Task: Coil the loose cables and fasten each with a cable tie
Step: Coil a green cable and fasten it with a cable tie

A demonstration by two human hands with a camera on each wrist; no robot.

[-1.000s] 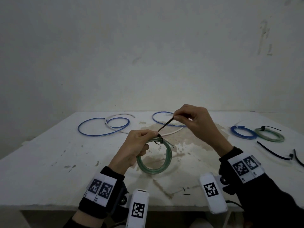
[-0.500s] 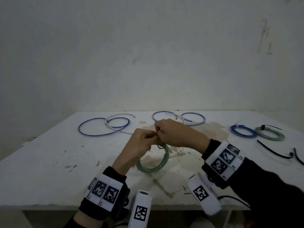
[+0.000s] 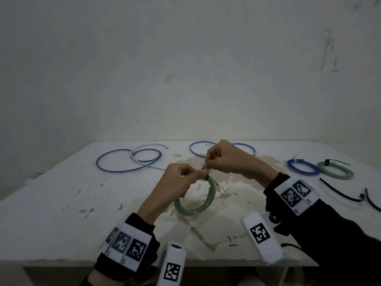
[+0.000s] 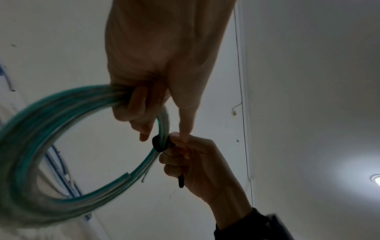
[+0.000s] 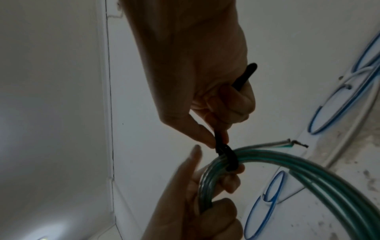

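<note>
My left hand (image 3: 181, 178) grips a green coiled cable (image 3: 195, 209) and holds it up over the middle of the table. A black cable tie (image 4: 159, 145) is looped round the coil beside my left fingers. My right hand (image 3: 218, 157) pinches the tie's tail close to its head; the tail runs through my curled fingers, and its end (image 5: 251, 68) sticks out. In the right wrist view the tie's loop (image 5: 228, 158) sits tight on the green strands (image 5: 308, 167).
Loose blue and white cables (image 3: 127, 159) lie at the back left and back middle (image 3: 195, 149) of the white table (image 3: 61, 203). Two tied coils, blue (image 3: 303, 167) and green (image 3: 336, 172), lie at the right, with spare black ties (image 3: 340, 189) near the right edge.
My right hand has come from the tie's far end down to the coil and now pinches the tail close to the head. The coil has tilted up slightly in my left hand.
</note>
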